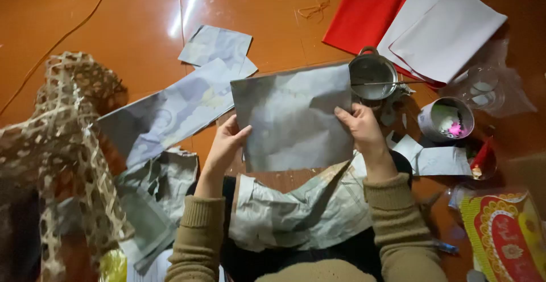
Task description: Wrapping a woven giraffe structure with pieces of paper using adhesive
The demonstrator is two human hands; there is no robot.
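The left hand (226, 145) and the right hand (359, 127) held a grey sheet of paper (293, 120) up between them, above the person's lap and over the orange tiled floor (114, 20). The sheet was roughly rectangular, dull grey with paler cloudy patches, creased and slightly buckled, its top edge slanting upward to the right. The left fingers pinched its lower left edge, thumb on the front. The right fingers gripped the right edge, thumb lying across the face of the sheet. Both wrists wore ribbed olive-brown sleeves (398, 208).

Under the sheet a crumpled printed paper (296, 208) lay over the lap. More grey torn sheets (170, 111) lay on the floor to the left, beside a woven bamboo frame (68, 145). Just beyond the right hand stood a small metal pot (372, 74) with a thin stick across its rim. Red paper (367, 9) and white sheets (446, 26) lay toward the far right corner, and a roll of tape (446, 118) sat near them.
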